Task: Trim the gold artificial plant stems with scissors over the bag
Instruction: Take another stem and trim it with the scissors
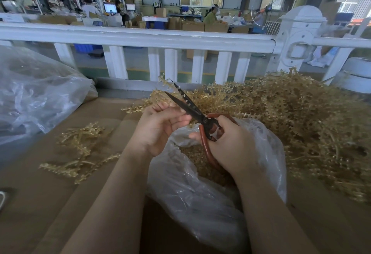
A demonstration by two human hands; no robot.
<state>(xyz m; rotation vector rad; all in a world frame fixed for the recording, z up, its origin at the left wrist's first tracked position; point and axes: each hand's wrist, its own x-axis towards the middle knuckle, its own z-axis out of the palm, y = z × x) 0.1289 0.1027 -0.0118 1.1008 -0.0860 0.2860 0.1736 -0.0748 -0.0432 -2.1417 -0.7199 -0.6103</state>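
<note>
Head view: the left hand (pixel 160 127) pinches a gold stem (pixel 165 82) above the open bag (pixel 200 183). The right hand (pixel 230 143) grips the scissors (pixel 188 106), blades parted. Best to cut close, keeping trimmings falling into the bag.

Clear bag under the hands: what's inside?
The clear bag holds a heap of small gold trimmings, seen through its open mouth. The right hand and the scissors cover part; the depth is hidden.
</note>
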